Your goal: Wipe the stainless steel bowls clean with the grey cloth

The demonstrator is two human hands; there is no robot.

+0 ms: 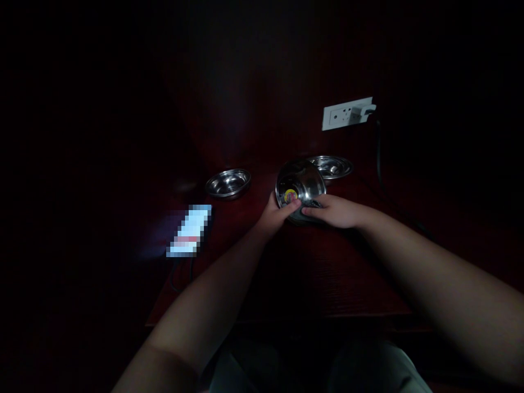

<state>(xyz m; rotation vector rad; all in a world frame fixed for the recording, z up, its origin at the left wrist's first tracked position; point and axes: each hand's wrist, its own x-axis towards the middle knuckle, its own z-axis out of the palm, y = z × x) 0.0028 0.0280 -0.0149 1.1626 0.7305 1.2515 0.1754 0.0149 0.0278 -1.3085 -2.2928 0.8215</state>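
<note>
A shiny steel bowl (301, 185) with a round yellow sticker (291, 195) inside is tilted toward me above a dark red wooden table (327, 273). My left hand (276, 214) grips its lower left rim, thumb over the edge. My right hand (338, 211) holds the lower right rim, its fingers pressing a small dark thing I cannot make out against the bowl. The scene is very dim.
A second steel bowl (228, 183) sits on the table to the left, a third (331, 166) just behind the held one. A lit phone (190, 230) lies at the left with a cable. A white wall socket (347, 113) holds a plug and a dark cord (379, 158).
</note>
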